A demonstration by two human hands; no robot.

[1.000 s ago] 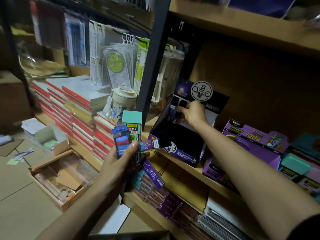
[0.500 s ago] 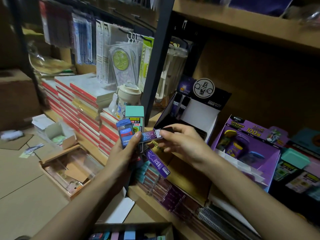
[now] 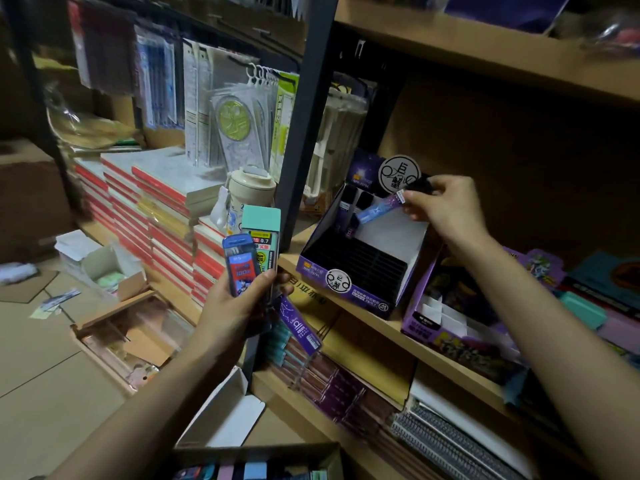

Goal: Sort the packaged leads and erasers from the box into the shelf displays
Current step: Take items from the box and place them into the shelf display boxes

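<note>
My left hand (image 3: 235, 306) grips a bunch of packs: a blue lead case (image 3: 240, 265), a teal-capped lead pack (image 3: 261, 230) behind it, and a purple lead pack (image 3: 299, 323) hanging below my fingers. My right hand (image 3: 446, 209) pinches a blue-purple lead pack (image 3: 379, 206) by its end. It holds the pack tilted over the back row of the dark purple display box (image 3: 349, 292) on the shelf, next to two dark packs standing there. The source box (image 3: 263, 462) with several colourful packs sits at the bottom edge.
A second purple display (image 3: 450, 327) with white dividers stands to the right on the same wooden shelf (image 3: 381, 327). A black upright post (image 3: 304, 133) divides the shelving. Stacked red-edged notebooks (image 3: 156, 209) and hanging packets fill the left side. Open cartons lie on the floor (image 3: 114, 327).
My right hand took the blue-purple lead pack from the bunch in my left hand and carried it up and right to the dark purple display box.
</note>
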